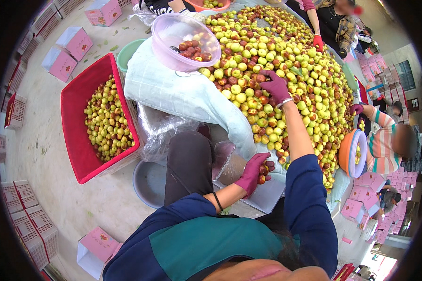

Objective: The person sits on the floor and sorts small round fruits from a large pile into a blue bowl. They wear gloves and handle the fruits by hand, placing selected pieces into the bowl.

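Observation:
My left hand [255,174], in a maroon glove, is cupped palm up around several red-brown jujubes [263,170] near my lap. My right hand [277,87], gloved the same way, reaches onto a large heap of green and red-brown jujubes [267,45]. Its thumb and fingertips are at either side of a reddish jujube [260,78]; whether they grip it cannot be told. Left of that hand, a translucent pinkish bowl [161,38] with some dark red jujubes [193,52] leans on the heap's edge, over a pale blue quilted cloth [168,87].
A crate lined with red cloth [74,130], partly filled with jujubes, stands at my left. Beside my leg are a grey-blue basin [147,182] and clear plastic wrapping [158,140]. An open carton [263,196] is below my left hand. Co-workers sit around the heap; one red-gloved hand [318,43] touches it.

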`<control>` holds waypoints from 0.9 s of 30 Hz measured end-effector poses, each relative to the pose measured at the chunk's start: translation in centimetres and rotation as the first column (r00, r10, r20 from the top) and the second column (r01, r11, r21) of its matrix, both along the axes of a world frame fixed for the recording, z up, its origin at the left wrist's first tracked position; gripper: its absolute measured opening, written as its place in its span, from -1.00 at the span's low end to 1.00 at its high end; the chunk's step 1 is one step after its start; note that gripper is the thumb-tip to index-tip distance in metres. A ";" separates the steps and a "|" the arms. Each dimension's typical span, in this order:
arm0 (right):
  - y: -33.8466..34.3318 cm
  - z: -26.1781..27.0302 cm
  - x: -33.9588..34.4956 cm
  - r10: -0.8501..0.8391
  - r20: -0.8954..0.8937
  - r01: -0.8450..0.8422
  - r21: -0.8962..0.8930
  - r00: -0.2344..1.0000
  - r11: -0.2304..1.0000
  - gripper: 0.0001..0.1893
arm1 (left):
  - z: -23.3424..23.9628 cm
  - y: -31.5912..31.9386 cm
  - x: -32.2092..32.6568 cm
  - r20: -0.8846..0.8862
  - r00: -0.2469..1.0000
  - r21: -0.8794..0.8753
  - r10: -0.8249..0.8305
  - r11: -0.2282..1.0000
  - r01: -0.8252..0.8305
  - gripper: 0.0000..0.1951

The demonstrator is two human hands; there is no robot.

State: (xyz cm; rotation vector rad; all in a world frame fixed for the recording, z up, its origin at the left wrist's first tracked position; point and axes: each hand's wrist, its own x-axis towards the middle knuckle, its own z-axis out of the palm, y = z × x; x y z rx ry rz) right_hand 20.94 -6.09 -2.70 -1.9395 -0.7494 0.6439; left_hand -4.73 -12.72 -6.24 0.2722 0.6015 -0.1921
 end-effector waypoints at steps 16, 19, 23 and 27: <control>-4.5 -0.2 -2.4 0.327 -0.777 0.338 0.554 0.539 0.761 -0.56 | 0.6 1.0 0.1 0.086 0.996 -0.034 0.039 0.999 -0.037 -0.63; -5.6 0.4 -3.0 0.376 -0.773 0.276 0.562 0.512 0.780 -0.57 | 0.8 1.6 0.0 0.165 0.976 -0.074 0.145 0.988 -0.134 -0.62; -6.3 0.7 -3.6 -0.276 -0.532 0.415 0.159 0.800 0.896 -0.68 | 0.9 1.8 -0.5 0.195 0.959 -0.102 0.204 0.977 -0.187 -0.60; -5.8 1.2 -3.7 0.067 0.559 0.352 -0.607 0.827 0.712 -0.55 | 0.8 1.3 -1.0 0.122 0.981 -0.043 0.153 0.988 -0.148 -0.61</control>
